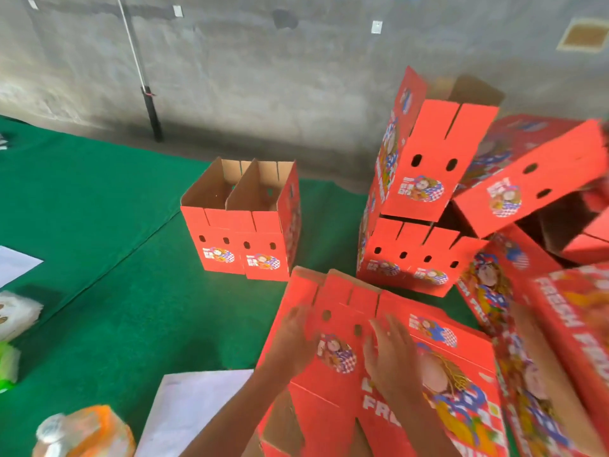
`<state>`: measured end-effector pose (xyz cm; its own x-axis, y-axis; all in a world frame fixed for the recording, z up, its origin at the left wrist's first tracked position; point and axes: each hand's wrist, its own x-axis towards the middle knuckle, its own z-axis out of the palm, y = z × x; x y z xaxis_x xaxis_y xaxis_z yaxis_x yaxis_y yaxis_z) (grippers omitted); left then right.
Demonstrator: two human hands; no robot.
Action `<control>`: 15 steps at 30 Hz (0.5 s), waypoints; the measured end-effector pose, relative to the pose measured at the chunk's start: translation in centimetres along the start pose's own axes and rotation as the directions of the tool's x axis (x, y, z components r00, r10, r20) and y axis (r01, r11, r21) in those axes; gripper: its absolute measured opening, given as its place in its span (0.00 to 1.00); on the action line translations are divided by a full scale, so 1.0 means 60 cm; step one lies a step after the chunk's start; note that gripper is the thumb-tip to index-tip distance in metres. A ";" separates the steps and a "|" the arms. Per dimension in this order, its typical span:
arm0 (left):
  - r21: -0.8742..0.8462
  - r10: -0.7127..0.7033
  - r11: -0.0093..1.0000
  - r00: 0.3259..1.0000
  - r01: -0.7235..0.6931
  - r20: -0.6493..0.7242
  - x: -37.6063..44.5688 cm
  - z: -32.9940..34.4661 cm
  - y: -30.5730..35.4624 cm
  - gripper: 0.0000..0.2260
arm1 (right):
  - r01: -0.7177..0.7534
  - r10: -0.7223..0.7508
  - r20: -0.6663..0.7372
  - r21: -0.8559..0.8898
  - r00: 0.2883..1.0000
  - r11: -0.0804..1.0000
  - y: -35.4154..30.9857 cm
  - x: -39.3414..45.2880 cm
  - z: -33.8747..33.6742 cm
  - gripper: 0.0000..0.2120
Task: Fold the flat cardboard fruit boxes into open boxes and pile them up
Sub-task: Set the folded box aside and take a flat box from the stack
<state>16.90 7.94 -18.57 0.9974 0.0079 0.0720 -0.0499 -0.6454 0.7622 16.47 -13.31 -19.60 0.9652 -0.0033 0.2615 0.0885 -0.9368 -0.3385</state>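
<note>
Both grips flat-fingered, left hand (291,338) and right hand (390,351) pressed on flat fruit box (379,374) lying on green worktop (131,291), clasping nothing. Judged light, stiff, creased cardboard; best taken at panel edges beside flap slits. Near end cut off by frame; fingers blurred. Folded boxes (244,239) beyond; pile (425,199) right.

Open boxes (240,222) left of pile (425,206)

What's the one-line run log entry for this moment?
left hand open on flat box | right hand open on it | two folded boxes upright on green mat
</note>
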 end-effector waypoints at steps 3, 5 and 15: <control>0.060 0.036 0.998 0.996 -0.032 -0.076 -0.063 0.028 -0.004 0.20 | -0.107 0.109 0.036 -0.052 0.993 0.993 0.097 -0.079 -0.028 0.20; 0.098 0.026 0.995 0.984 -0.009 -0.177 -0.093 0.031 -0.011 0.20 | -0.246 0.248 0.068 -0.045 0.966 0.968 0.141 -0.119 -0.049 0.21; 0.175 -0.089 0.975 0.964 0.136 -0.252 -0.157 0.040 0.023 0.16 | -0.600 0.583 0.146 0.133 0.799 0.789 0.232 -0.223 -0.114 0.27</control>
<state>7.58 5.12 -19.73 0.9522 0.2580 0.1635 0.0966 -0.7621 0.6402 3.11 -28.67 -21.64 0.8591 -0.4974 -0.1204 -0.4762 -0.6907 -0.5442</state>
